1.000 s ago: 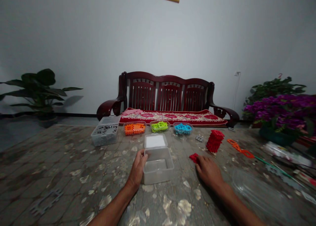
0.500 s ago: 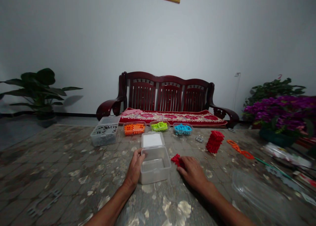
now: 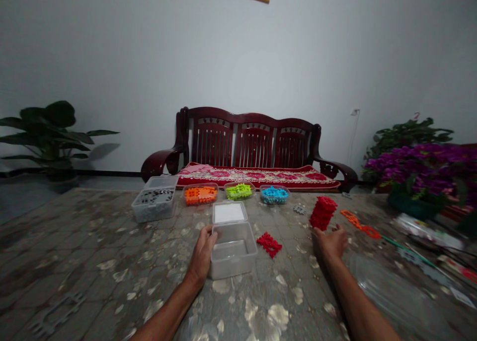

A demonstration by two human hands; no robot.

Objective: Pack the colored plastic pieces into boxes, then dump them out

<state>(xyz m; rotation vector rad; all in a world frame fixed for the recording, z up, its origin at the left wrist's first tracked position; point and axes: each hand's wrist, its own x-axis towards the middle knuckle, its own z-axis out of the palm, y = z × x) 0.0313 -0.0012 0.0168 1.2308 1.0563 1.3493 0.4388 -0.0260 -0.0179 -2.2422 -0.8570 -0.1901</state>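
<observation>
A clear plastic box (image 3: 234, 264) with its lid folded back stands in front of me, and no pieces show inside it. My left hand (image 3: 202, 254) is closed on the box's left wall, thumb over the rim. Just right of the box, a flat cluster of red plastic building pieces (image 3: 269, 244) lies on the table. Farther right rises an upright stack of red building pieces (image 3: 322, 213). My right hand (image 3: 331, 242) is at the near side of that stack, thumb and fingers apart; whether it touches the stack I cannot tell.
Across the far side stand a box of grey pieces (image 3: 153, 207) and tubs of orange (image 3: 200, 195), green (image 3: 239, 191) and blue pieces (image 3: 275, 195). To the right are orange linked pieces (image 3: 360, 225), a clear lid (image 3: 391, 286) and a flower pot (image 3: 413, 204). A grey frame (image 3: 57, 313) lies near left.
My right hand has let go of the flat red cluster and moved right to the red stack. The left hand stays on the clear box. The view has shifted slightly.
</observation>
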